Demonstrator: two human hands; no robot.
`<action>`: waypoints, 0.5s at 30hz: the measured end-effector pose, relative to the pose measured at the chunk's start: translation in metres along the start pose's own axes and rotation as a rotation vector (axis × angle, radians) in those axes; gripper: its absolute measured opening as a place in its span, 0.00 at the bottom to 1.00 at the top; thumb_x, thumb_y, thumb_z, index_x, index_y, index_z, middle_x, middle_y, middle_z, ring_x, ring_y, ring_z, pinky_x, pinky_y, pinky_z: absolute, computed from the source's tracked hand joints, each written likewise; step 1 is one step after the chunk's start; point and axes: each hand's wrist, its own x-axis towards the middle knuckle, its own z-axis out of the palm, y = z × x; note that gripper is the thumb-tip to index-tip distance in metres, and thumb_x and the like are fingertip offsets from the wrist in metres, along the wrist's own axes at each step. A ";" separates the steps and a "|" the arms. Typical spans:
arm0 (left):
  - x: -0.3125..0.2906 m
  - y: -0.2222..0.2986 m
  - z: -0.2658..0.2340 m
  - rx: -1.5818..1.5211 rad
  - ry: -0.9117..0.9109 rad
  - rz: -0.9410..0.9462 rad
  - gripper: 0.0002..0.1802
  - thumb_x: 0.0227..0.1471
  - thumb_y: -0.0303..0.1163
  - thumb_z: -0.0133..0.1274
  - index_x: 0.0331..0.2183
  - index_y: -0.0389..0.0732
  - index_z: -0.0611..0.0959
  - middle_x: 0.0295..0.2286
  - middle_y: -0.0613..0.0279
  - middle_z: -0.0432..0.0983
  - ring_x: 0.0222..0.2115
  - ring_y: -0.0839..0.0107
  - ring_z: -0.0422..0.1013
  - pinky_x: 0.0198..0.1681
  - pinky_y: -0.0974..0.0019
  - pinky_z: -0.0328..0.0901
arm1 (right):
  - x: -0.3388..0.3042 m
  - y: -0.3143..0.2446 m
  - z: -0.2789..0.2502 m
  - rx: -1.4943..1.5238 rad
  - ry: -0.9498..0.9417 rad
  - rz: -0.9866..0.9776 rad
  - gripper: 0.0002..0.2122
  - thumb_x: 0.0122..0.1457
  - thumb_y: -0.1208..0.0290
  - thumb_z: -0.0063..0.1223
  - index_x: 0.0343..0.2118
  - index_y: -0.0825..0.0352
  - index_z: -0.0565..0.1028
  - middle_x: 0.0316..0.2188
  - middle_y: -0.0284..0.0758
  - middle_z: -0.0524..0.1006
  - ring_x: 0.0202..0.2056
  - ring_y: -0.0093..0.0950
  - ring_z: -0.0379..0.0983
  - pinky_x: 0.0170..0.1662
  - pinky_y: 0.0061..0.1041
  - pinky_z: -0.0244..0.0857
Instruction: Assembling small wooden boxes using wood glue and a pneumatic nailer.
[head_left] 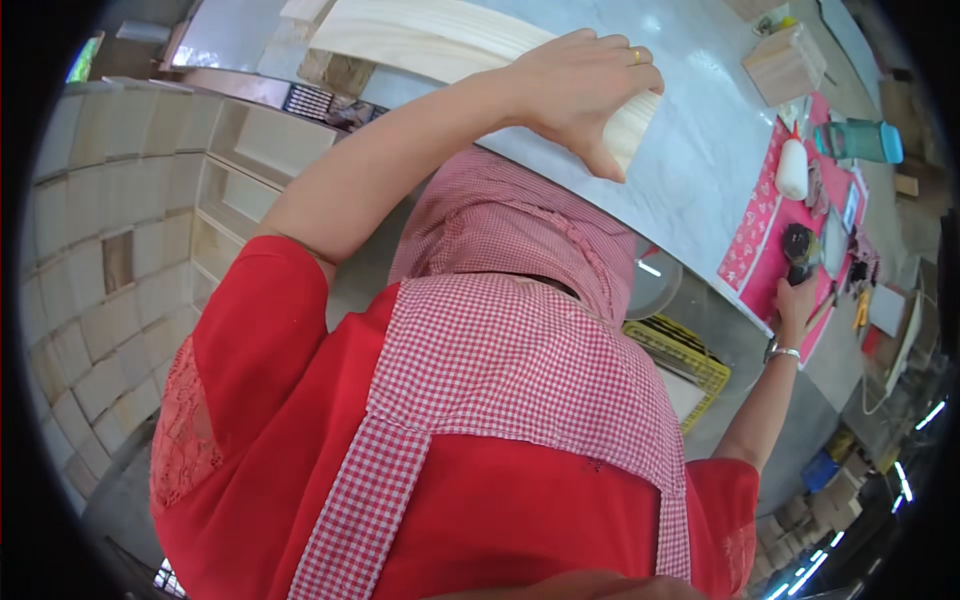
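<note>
My left hand (590,95) lies over a pale wooden piece (632,130), with fingers curled over its far edge and thumb along the near side. A long pale wooden board (430,38) stretches leftward from under that hand; my hand hides whether the two are one piece. Out to the right, my right hand (797,300) is closed on the lower end of a black handled tool (798,245) with a rounded head. Its exact kind cannot be made out. The tool is over a pink printed cloth (745,255) on the table.
The grey-white tabletop (690,190) spans the front. A white squeeze bottle (792,168), a teal bottle (858,141) and a wooden block (785,65) stand at right. Below the table sits a yellow crate (690,365). Stacked wooden boxes (110,250) fill the left side.
</note>
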 end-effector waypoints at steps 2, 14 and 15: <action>0.004 0.000 0.002 -0.006 0.020 0.003 0.45 0.25 0.51 0.70 0.47 0.39 0.76 0.42 0.57 0.73 0.45 0.59 0.68 0.47 0.59 0.62 | 0.014 -0.010 -0.017 -0.016 -0.266 0.269 0.20 0.51 0.64 0.60 0.45 0.72 0.76 0.37 0.47 0.81 0.41 0.40 0.79 0.44 0.37 0.69; 0.008 0.004 -0.013 0.034 -0.007 0.066 0.43 0.28 0.53 0.70 0.44 0.33 0.78 0.42 0.50 0.73 0.47 0.56 0.69 0.50 0.57 0.63 | -0.034 -0.230 -0.188 0.595 -0.367 -0.198 0.17 0.51 0.76 0.66 0.44 0.72 0.76 0.35 0.34 0.81 0.36 0.23 0.77 0.40 0.25 0.71; 0.010 0.009 -0.027 -0.016 -0.090 0.047 0.43 0.28 0.50 0.70 0.44 0.31 0.76 0.44 0.45 0.71 0.48 0.52 0.67 0.51 0.54 0.63 | -0.035 -0.243 -0.195 0.627 -0.367 -0.314 0.20 0.51 0.75 0.68 0.46 0.72 0.75 0.36 0.34 0.81 0.36 0.23 0.76 0.40 0.24 0.71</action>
